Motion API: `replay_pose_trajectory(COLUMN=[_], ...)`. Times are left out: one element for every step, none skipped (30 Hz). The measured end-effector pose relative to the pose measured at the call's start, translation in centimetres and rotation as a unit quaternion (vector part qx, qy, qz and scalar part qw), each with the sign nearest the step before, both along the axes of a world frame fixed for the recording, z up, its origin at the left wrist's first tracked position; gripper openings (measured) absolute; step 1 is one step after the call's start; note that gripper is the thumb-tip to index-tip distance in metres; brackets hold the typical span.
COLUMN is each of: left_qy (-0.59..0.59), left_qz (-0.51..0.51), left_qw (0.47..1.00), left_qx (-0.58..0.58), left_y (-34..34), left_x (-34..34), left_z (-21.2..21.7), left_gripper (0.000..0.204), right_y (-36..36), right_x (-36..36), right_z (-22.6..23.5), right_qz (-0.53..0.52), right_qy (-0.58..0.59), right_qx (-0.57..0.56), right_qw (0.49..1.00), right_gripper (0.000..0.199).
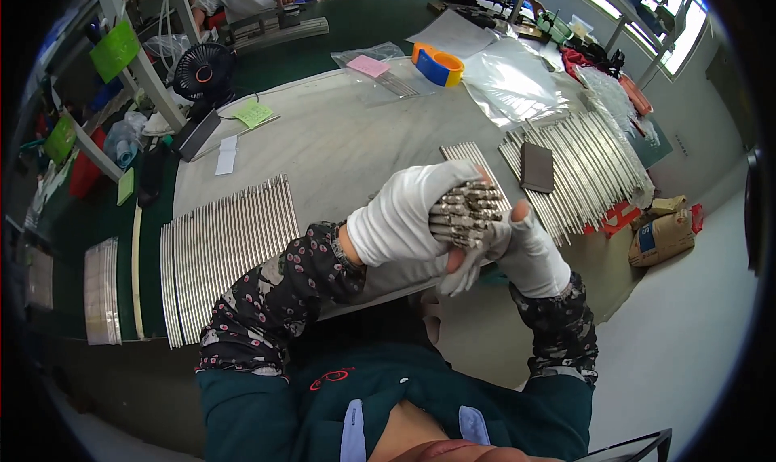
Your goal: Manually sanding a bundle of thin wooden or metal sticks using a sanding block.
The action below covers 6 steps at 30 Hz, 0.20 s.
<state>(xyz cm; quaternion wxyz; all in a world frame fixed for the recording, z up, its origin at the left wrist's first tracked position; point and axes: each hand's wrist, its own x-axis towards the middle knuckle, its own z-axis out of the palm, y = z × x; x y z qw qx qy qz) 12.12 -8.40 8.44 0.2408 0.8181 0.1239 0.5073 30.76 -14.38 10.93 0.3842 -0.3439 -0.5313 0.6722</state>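
Observation:
My left hand, in a white glove, wraps over a bundle of thin metal rods held end-on toward me. My right hand, also gloved with fingertips bare, supports the same bundle from below and the right. The rod ends show as a tight cluster between both hands, just above the near edge of the worktable. A short row of rods lies on the table right behind the hands.
A long row of rods lies at my left and another row at the right with a dark flat block on it. A small black fan, an orange-and-blue tape roll, plastic bags and another person sit farther back.

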Motion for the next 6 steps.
replay_pose_trajectory(left_qy=[-0.017,-0.036,-0.047,-0.050,-0.087,-0.122], left_qz=[0.054,0.109,0.121,0.126,0.086,0.048], left_qw=[0.998,0.993,0.991,0.991,0.985,0.968], left_qx=[-0.012,-0.025,-0.033,-0.021,-0.119,-0.214], left_y=[0.7,1.6,2.6,3.3,3.9,4.4], left_x=[-0.3,-0.7,-1.3,-1.7,-2.1,-2.7], left_z=[0.0,-0.1,-0.2,-0.3,-0.6,-0.6], left_gripper=[0.057,0.057,0.055,0.055,0.053,0.051], right_y=[1.8,3.5,4.8,6.3,7.5,8.1], right_x=[-0.6,-1.3,-2.3,-2.2,-2.5,-3.7], right_z=[0.7,1.1,1.2,0.4,-0.7,-1.6], right_qz=[0.053,0.109,0.048,0.003,-0.071,-0.140], right_qy=[0.016,0.030,0.024,-0.044,-0.049,-0.049], right_qx=[0.026,0.052,0.092,0.152,0.173,0.192], right_qw=[0.998,0.992,0.994,0.987,0.981,0.970], right_gripper=[0.069,0.065,0.064,0.066,0.057,0.048])
